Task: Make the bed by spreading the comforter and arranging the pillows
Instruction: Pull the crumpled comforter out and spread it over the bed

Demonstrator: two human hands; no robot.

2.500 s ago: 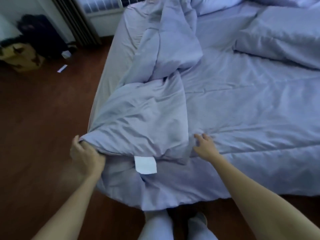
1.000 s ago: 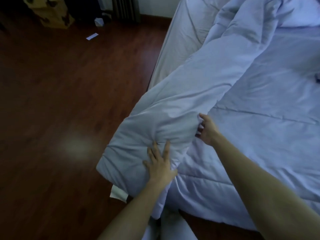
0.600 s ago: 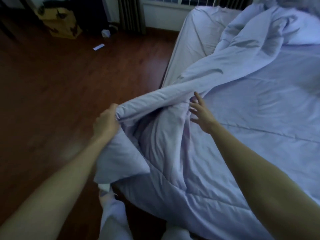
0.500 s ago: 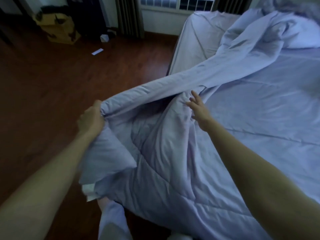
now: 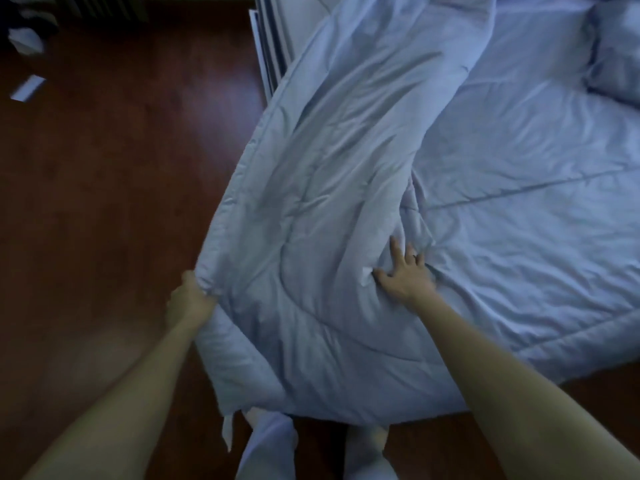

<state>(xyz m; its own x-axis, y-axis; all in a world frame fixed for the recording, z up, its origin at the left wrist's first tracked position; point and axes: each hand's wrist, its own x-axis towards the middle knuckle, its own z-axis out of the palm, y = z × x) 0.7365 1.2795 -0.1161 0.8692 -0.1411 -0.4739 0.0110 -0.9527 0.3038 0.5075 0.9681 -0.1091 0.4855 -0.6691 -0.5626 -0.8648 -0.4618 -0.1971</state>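
A pale lavender quilted comforter (image 5: 332, 174) lies over the bed, with a long folded band running from the foot corner up toward the head. My left hand (image 5: 189, 299) is closed on the comforter's outer edge at the bed's left side. My right hand (image 5: 405, 271) rests flat on the comforter with fingers spread, pressing into a bunched fold. A matching pillow (image 5: 616, 53) lies at the upper right, partly cut off by the frame.
Dark red wooden floor (image 5: 104, 188) fills the left half. A slip of white paper (image 5: 27, 87) and a pale object (image 5: 26, 41) lie on it at the far left. The bed's side (image 5: 273, 46) shows at the top. My legs stand at the foot.
The comforter edge that my left hand held raised has come down and been drawn out leftward. My right hand has dropped from the raised fold and now presses flat on the fabric.
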